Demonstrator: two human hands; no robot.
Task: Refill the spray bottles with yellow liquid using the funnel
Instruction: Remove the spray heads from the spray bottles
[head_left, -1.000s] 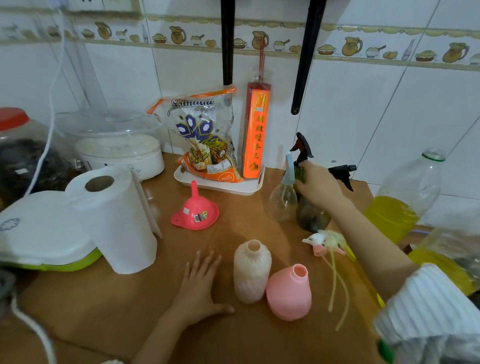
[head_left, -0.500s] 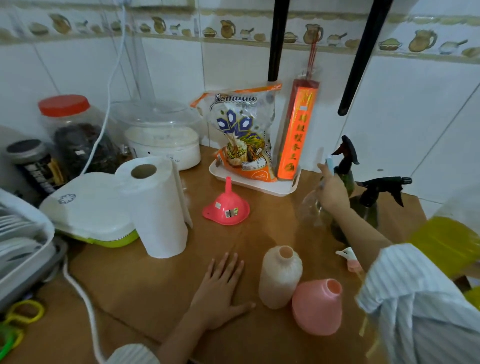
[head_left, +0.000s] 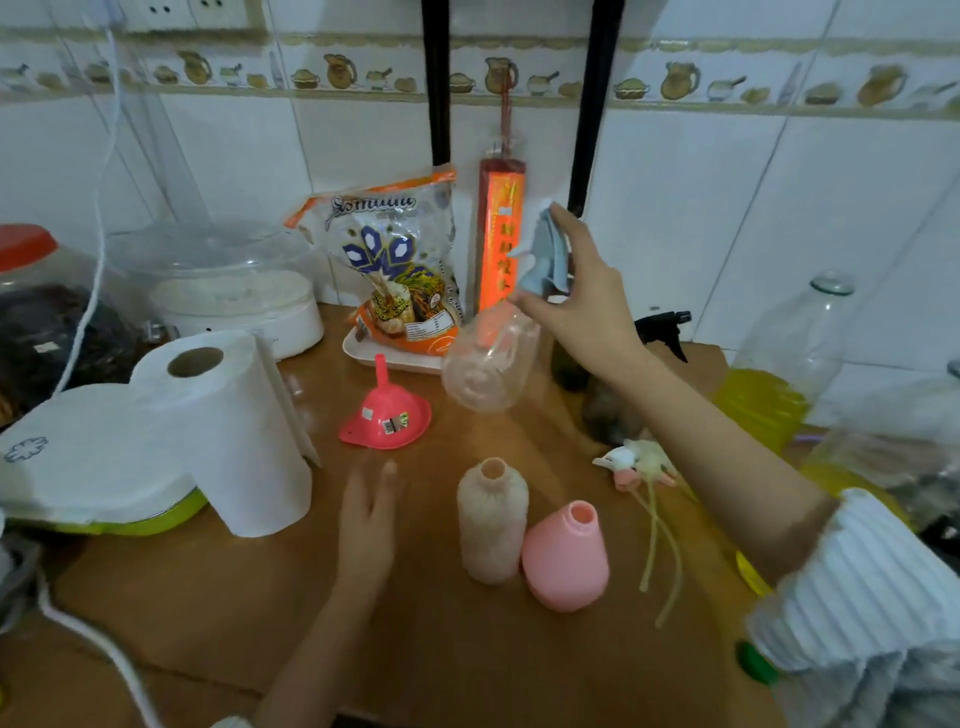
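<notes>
Now right hand (head_left: 582, 306) grips clear spray bottle (head_left: 491, 364) aloft, base tilted toward camera.

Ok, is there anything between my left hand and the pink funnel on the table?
Nothing visible is in the way. The left hand is open over bare tabletop, and the pink funnel sits mouth down just beyond its fingertips. The paper towel roll stands off to the left, the cream bottle to the right.

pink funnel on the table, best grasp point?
Pinch the narrow spout of the pink plastic funnel, coming from above. It sits cone-down with the spout upright and free on every side; the wide rim lies flat on the brown table, leaving no grip there.
</notes>
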